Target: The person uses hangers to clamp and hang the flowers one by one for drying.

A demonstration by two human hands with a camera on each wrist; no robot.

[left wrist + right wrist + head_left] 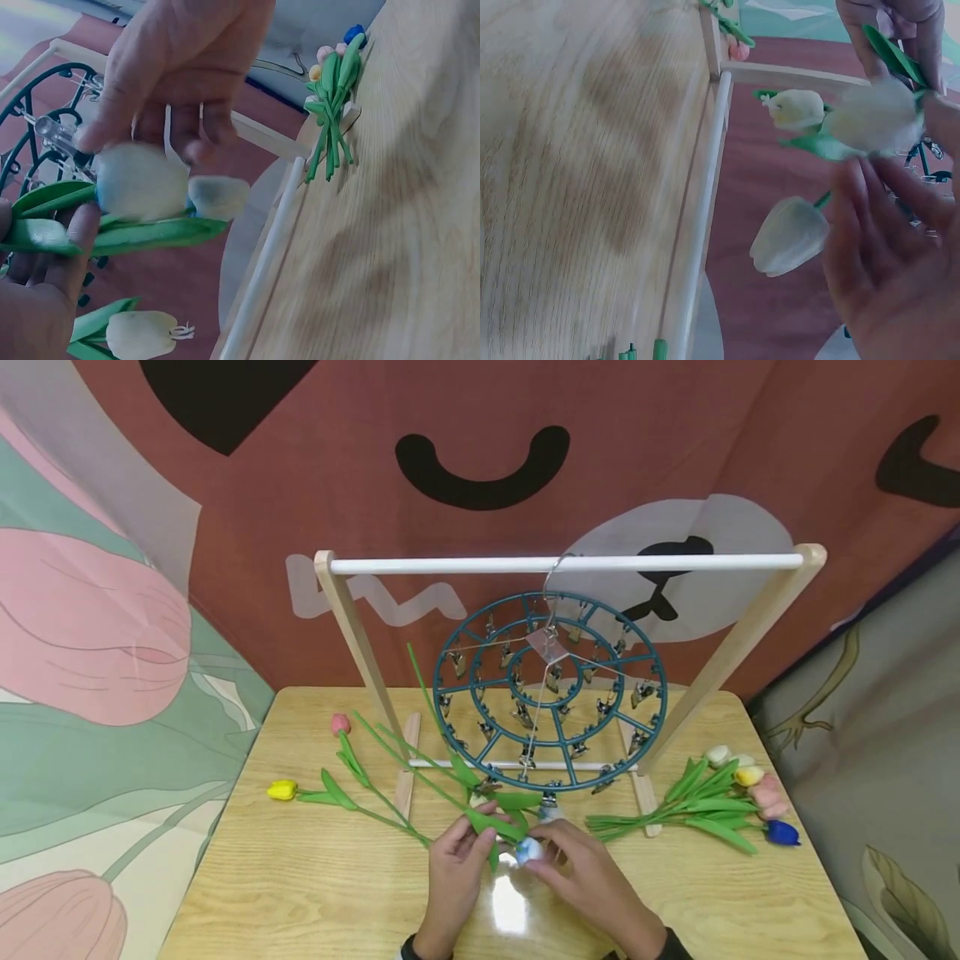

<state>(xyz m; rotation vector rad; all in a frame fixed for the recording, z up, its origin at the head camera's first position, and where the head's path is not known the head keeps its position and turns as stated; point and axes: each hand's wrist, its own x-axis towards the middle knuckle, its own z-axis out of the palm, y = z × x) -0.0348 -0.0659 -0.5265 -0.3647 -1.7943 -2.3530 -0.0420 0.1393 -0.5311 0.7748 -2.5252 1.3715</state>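
Note:
Just in front of the hanger, my left hand (461, 852) grips an artificial tulip by its green stem and leaves (495, 824). My right hand (592, 868) pinches the tulip's white and light-blue head (528, 852) with thumb and fingers; that head is blurred in both wrist views. Above the hands is a round blue-green clip hanger (436, 685) with several metal clips. Another pale tulip (551, 810) hangs under a clip at its front rim. In the right wrist view, a white tulip (791, 236) hangs head-down and a cream tulip (799, 110) shows behind the held one.
A wooden stand with a white top bar (450, 566) carries the hanger. On the table's left lie a yellow tulip (282, 790) and a pink tulip (341, 723). To the right rests a bunch of tulips (705, 802) with white, yellow, pink and blue heads. Printed curtains surround the table.

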